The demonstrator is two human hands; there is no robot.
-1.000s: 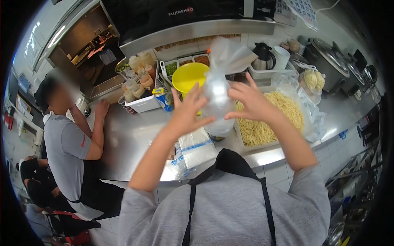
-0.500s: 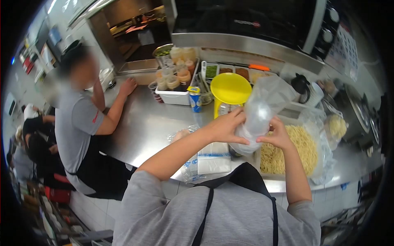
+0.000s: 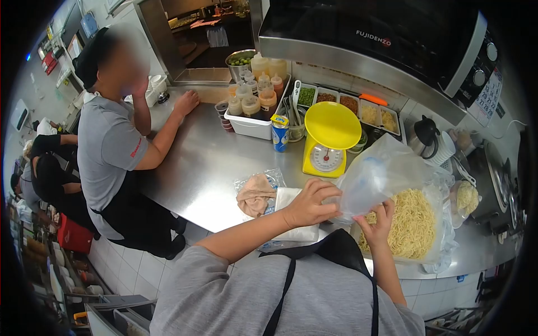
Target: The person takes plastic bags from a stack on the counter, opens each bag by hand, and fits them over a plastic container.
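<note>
A clear plastic bag [image 3: 372,171], puffed out and open toward the top right, is pinched at its lower end between both hands. My left hand [image 3: 314,204] grips its left side with curled fingers. On its lower right, my right hand [image 3: 378,223] holds the bag between thumb and fingers. Behind and below it lies a tray of yellow noodles [image 3: 412,224]. A yellow scale [image 3: 327,159] with a yellow bowl [image 3: 333,124] on top stands just beyond my left hand. Beside my left wrist are a stack of white plastic sheets [image 3: 288,197] and a crumpled beige cloth [image 3: 256,196].
A white bin [image 3: 249,127] of sauce bottles and a blue can [image 3: 280,137] stand at the back. Topping trays [image 3: 347,101], a black jug [image 3: 425,134] and a large pot [image 3: 493,168] line the rear and right. A co-worker [image 3: 115,134] leans on the counter at left.
My hands have come down with the bag, which has puffed wider and tilts right. The view has shifted, showing the scale's dial and the cloth. The co-worker's hand has risen toward the face.
</note>
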